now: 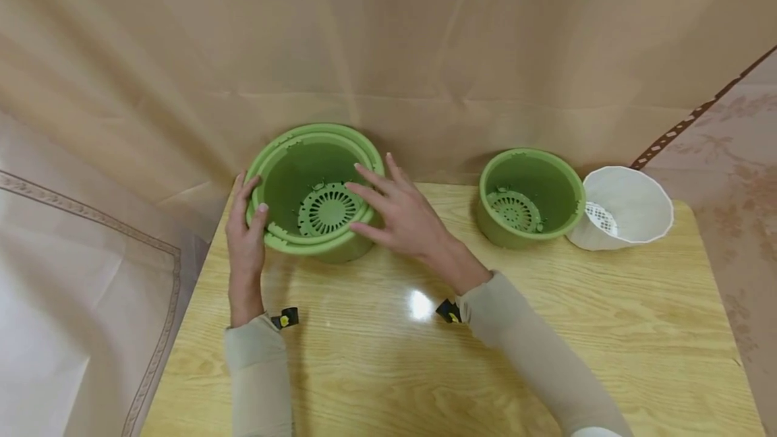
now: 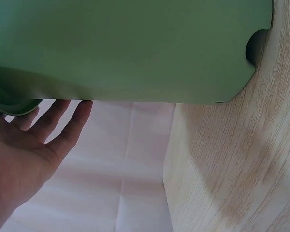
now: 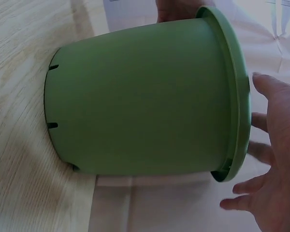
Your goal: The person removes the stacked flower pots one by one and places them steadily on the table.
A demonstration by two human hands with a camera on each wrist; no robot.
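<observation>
From the head view, a large green pot [image 1: 312, 187] is seen at the back left corner of a wooden table [image 1: 425, 369], with a second green pot nested inside it. The left hand [image 1: 245, 235] is laid against the large pot's left rim, fingers straight and the thumb resting on the rim. The right hand [image 1: 394, 211] is held over the large pot's right rim with fingers spread and nothing grasped. A smaller green pot [image 1: 529, 197] stands well to the right of the large pot, and a white pot [image 1: 625, 209] touches its far side.

From the left wrist view, the large pot's wall [image 2: 130, 48] fills the top, and the open left hand [image 2: 24, 145] is seen below it, fingertips at the rim.

From the right wrist view, the large pot [image 3: 145, 99] stands on the table's edge, and the right hand [image 3: 273, 159] is spread just beside its rim.
</observation>
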